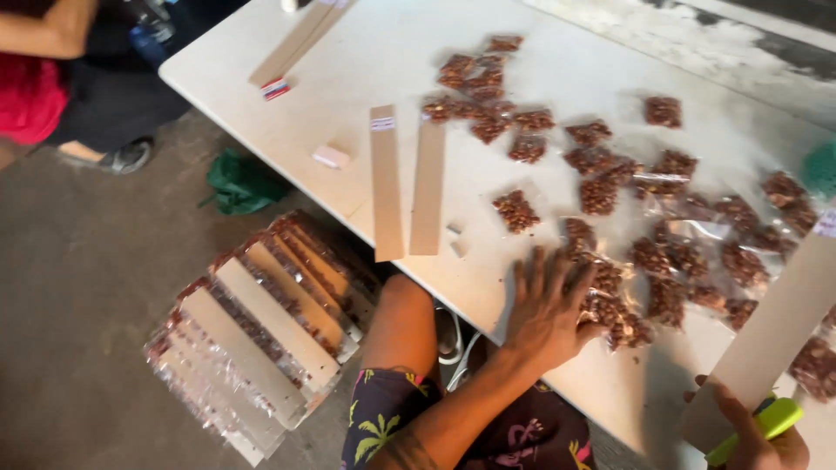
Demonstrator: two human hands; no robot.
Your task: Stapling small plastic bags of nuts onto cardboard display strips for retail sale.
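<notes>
My left hand (547, 306) lies flat on the white table (383, 52), fingers spread, touching small clear bags of brown nuts (620, 324) at the near edge. Many more such nut bags (601, 161) are scattered across the table's middle and right. My right hand (759, 438), at the bottom right corner, holds a long tan cardboard strip (771, 335) together with a yellow-green tool (766, 422). Two more cardboard strips (387, 183) lie side by side left of the bags.
On the floor at the left lies a pile of finished cardboard strips with nut bags attached (261, 326). A green cloth (239, 183) lies on the floor by the table edge. Another person (78, 78) sits at top left. A small pink block (331, 157) rests on the table.
</notes>
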